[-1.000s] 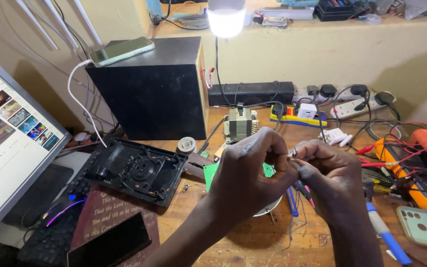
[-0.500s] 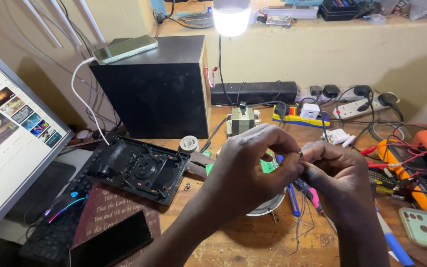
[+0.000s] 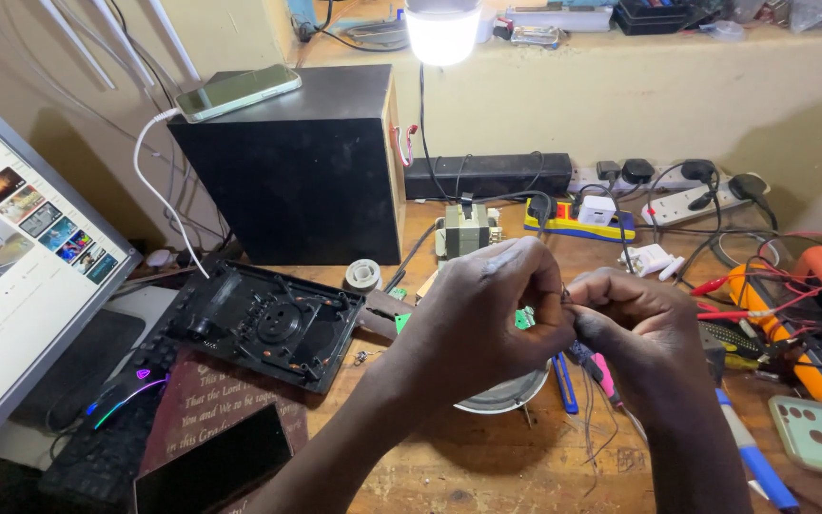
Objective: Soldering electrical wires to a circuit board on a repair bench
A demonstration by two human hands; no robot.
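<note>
Both pinched on thin wires (image 3: 563,297) above the counter (image 3: 487,466): left hand (image 3: 487,319) and right hand (image 3: 635,319) met fingertip to fingertip, over a round metal dish (image 3: 506,395), near a green circuit board (image 3: 523,319)

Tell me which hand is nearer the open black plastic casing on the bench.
Left. The left hand is just right of the black plastic casing, a short gap away. The right hand lies farther right, beyond the left hand.
</note>
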